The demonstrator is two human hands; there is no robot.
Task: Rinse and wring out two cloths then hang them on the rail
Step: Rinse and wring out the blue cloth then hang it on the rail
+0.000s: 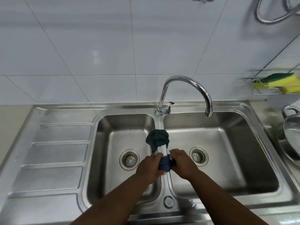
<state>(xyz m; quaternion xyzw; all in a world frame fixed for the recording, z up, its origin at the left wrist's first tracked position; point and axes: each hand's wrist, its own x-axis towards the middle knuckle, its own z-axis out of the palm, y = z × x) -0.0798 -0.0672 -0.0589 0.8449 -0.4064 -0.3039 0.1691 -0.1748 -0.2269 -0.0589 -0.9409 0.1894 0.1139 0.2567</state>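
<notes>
A bunched dark blue cloth (165, 165) sits over the divider of the steel double sink (162, 124). My left hand (149, 168) and my right hand (181, 163) both grip it, one at each end. A dark green cloth (157, 139) lies crumpled on the divider just beyond my hands, touched by neither. The chrome tap (186, 85) arches over the right basin; no water visibly runs from its spout. The rail is not in view.
A drainboard (53, 153) lies left of the basins. A wire rack (259, 91) on the right wall holds yellow-green sponges (279, 82). Steel pots (292, 132) stand on the counter at right. A shower hose (272, 17) loops at the upper right.
</notes>
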